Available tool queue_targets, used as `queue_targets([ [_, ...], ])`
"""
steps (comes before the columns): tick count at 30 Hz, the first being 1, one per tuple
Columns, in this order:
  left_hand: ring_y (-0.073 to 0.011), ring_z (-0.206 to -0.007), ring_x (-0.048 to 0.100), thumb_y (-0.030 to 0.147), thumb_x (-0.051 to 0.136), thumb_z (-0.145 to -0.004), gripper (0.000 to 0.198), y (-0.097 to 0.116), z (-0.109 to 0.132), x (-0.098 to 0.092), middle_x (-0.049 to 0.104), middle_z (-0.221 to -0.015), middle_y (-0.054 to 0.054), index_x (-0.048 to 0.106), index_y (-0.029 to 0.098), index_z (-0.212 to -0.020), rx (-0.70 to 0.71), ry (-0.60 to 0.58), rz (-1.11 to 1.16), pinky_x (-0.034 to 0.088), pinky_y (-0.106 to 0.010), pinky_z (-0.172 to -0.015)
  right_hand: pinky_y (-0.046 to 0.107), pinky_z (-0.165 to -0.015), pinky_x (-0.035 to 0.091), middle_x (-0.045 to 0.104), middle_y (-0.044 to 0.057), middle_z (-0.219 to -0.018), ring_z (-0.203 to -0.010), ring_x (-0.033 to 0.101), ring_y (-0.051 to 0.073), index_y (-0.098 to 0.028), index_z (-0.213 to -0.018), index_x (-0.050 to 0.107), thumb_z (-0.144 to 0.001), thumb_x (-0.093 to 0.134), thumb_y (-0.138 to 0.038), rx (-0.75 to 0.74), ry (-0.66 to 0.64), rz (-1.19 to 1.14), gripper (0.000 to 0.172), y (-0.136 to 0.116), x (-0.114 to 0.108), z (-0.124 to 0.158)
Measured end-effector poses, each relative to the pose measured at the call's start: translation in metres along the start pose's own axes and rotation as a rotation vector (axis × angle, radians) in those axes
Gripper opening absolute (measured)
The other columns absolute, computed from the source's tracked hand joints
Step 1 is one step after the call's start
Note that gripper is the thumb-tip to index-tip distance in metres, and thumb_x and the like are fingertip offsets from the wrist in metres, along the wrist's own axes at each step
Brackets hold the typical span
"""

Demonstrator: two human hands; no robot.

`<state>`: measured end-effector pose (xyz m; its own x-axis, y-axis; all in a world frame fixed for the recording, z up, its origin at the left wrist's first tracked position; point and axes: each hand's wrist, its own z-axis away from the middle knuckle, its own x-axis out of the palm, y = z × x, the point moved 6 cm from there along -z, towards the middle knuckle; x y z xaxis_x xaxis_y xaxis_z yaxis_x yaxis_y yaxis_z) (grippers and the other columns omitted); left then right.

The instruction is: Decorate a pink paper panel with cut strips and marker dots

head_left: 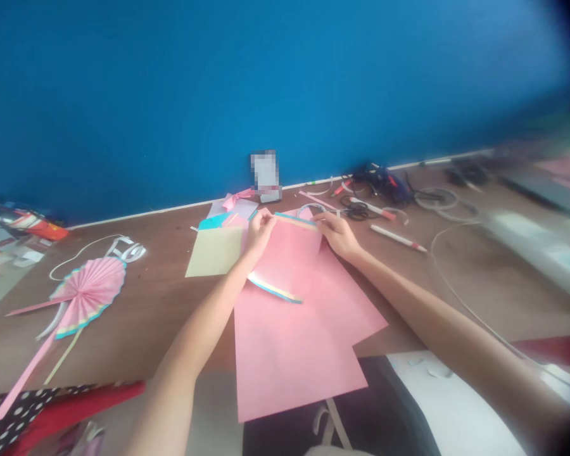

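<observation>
Obs: we see L hand [260,231] & R hand [337,234] well apart, each pinching one end of a paper strip [297,219] w/ blue edge, held just above pink sheets [285,354]. We judge strip light, soft, easily creased; best held at ends. 2nd strip [274,289] lies on sheets.
</observation>
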<state>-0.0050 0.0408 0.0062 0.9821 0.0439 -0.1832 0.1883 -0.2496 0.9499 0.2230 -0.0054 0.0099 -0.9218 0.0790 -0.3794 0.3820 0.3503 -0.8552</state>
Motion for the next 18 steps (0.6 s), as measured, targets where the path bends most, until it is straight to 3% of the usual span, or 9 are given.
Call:
queue_targets([
  [18, -0.0124, -0.073, 0.053, 0.034, 0.066, -0.073, 0.018, -0.0007, 0.0004, -0.0039, 0.058, -0.076, 0.001, 0.058, 0.019, -0.078, -0.024, 0.036, 0.052, 0.041, -0.025, -0.072, 0.027, -0.063, 0.034, 0.058, 0.001, -0.075, -0.064, 0.045, 0.014, -0.017, -0.097, 0.065, -0.087, 0.046, -0.03, -0.031, 0.015, 0.047, 0.025, -0.0066, -0.0019, 0.0014],
])
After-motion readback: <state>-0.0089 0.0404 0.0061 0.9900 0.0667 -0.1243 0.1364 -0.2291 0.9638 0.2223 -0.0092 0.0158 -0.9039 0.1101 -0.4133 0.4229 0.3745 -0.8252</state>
